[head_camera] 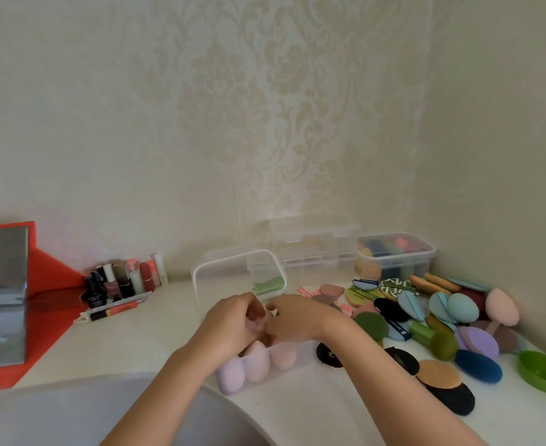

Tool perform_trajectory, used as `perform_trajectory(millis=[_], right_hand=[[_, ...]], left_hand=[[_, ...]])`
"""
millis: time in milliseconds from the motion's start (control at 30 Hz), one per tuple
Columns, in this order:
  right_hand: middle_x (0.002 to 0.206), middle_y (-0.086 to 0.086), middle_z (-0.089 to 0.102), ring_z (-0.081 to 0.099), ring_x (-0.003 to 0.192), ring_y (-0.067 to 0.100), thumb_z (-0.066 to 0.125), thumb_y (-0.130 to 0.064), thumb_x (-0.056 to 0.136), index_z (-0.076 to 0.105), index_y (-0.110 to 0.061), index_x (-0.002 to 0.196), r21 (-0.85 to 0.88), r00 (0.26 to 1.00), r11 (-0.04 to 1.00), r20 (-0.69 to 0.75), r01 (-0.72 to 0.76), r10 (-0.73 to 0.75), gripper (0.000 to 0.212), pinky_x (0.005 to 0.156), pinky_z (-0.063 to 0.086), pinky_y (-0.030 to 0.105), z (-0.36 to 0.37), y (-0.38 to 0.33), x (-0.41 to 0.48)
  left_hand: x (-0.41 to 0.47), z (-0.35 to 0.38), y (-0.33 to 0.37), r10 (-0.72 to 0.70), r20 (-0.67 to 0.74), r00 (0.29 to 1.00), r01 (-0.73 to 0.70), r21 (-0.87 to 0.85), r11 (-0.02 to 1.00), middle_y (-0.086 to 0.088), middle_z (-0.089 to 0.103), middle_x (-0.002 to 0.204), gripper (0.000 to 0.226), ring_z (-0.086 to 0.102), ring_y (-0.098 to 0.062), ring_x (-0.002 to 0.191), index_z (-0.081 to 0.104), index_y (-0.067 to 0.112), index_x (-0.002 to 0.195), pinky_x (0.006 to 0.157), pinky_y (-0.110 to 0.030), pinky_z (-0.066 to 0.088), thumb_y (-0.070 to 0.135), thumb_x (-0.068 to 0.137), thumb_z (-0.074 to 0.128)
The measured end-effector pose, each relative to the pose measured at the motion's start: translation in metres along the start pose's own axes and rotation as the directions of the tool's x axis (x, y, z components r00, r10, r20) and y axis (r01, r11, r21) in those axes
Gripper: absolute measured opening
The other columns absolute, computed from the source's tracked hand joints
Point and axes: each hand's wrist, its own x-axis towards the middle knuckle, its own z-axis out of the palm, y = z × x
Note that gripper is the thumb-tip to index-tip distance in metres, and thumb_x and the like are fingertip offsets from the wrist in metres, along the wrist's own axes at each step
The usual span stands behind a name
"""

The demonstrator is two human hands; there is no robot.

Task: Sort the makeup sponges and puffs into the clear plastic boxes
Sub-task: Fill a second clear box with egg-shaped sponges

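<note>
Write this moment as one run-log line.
left hand: holds pink sponge | right hand: grip unclear | front box: three egg sponges visible | loose puffs: right

Left hand grips pink sponge beside right hand over clear box.

in front of me a wall papered in pale cream damask meets a plainer second wall in a corner on my right. my white surface runs against both. a red-framed mirror stands at my left. the light is soft and even.
</note>
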Motion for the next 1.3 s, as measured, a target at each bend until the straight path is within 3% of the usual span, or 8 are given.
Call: perform_trajectory(millis=[100,200,300,633,767,933,1133,1300], right_hand=[[0.097,0.014,0.064,0.054,0.081,0.024,0.050,-0.023,0.091,0.061,-0.003,0.107,-0.055,0.999,0.998,0.054,0.009,-0.006,0.029,0.058,0.036,0.026,-0.003,0.002,0.002],[0.100,0.017,0.064,0.054,0.081,0.022,0.056,-0.018,0.088,0.061,-0.001,0.111,-0.057,0.999,0.998,0.032,0.014,-0.013,0.030,0.059,0.038,0.027,-0.006,0.002,0.001],[0.103,0.012,0.062,0.057,0.091,0.023,0.056,-0.014,0.089,0.059,-0.003,0.115,-0.049,0.999,0.999,-0.051,-0.003,0.001,0.028,0.063,0.042,0.025,-0.008,0.001,-0.003],[0.088,-0.001,0.069,0.065,0.076,0.011,0.055,-0.008,0.087,0.068,-0.017,0.088,0.140,0.954,0.986,-0.296,0.090,-0.045,0.016,0.068,0.054,0.023,-0.044,0.027,-0.043],[0.082,-0.003,0.053,0.054,0.087,0.020,0.049,-0.014,0.091,0.048,-0.021,0.071,-0.214,0.843,0.941,-0.525,-0.263,0.116,0.022,0.076,0.043,0.028,-0.081,0.076,-0.054],[0.074,0.001,0.051,0.052,0.071,0.016,0.047,-0.019,0.097,0.057,-0.010,0.088,-0.253,0.720,0.712,-0.495,-0.655,0.487,0.015,0.073,0.043,0.028,-0.103,0.134,-0.087],[0.111,0.006,0.063,0.059,0.100,0.022,0.045,-0.010,0.095,0.061,-0.009,0.112,-0.430,0.698,0.551,-0.414,-0.715,0.584,0.024,0.074,0.041,0.026,-0.101,0.154,-0.116],[0.067,0.000,0.040,0.046,0.068,0.017,0.048,-0.008,0.094,0.053,-0.007,0.076,-0.505,0.745,0.551,-0.391,-0.664,0.540,0.018,0.071,0.037,0.026,-0.107,0.138,-0.118]], left_hand=[[-0.007,-0.001,-0.002,0.016,0.011,1.000,-0.014,-0.183,0.983,0.007,0.058,0.093,0.029,0.057,-0.012,0.066,0.057,0.028,0.096,0.047,-0.019,0.042,0.027,0.072,0.073],[-0.009,0.003,-0.003,0.081,0.044,0.996,-0.070,-0.211,0.975,0.010,0.063,0.101,0.020,0.061,-0.009,0.075,0.052,0.037,0.103,0.068,-0.024,0.050,0.041,0.085,0.060],[-0.008,0.005,-0.003,0.077,0.138,0.987,-0.057,-0.145,0.988,0.024,0.060,0.113,0.032,0.062,-0.003,0.094,0.046,0.042,0.114,0.089,-0.030,0.048,0.052,0.084,0.050],[-0.001,0.010,0.002,0.094,0.176,0.980,-0.100,0.024,0.995,0.013,0.051,0.109,0.019,0.047,-0.007,0.105,0.062,0.032,0.100,0.091,-0.024,0.039,0.041,0.089,0.049],[0.003,0.014,0.002,0.086,0.147,0.985,-0.094,0.048,0.994,0.015,0.050,0.097,0.020,0.048,-0.011,0.099,0.061,0.028,0.085,0.090,-0.030,0.042,0.046,0.087,0.051],[0.001,0.014,0.004,0.093,0.145,0.985,-0.101,0.046,0.994,0.015,0.049,0.093,0.028,0.047,-0.012,0.096,0.053,0.031,0.078,0.088,-0.032,0.041,0.059,0.083,0.052],[0.001,0.014,0.005,0.099,0.153,0.983,-0.106,0.036,0.994,0.015,0.048,0.098,0.025,0.044,-0.011,0.101,0.055,0.032,0.088,0.094,-0.032,0.039,0.056,0.081,0.056],[0.003,0.015,0.003,0.078,0.165,0.983,-0.090,0.068,0.994,0.013,0.049,0.107,0.024,0.042,-0.012,0.106,0.057,0.029,0.097,0.094,-0.031,0.037,0.049,0.084,0.054]])
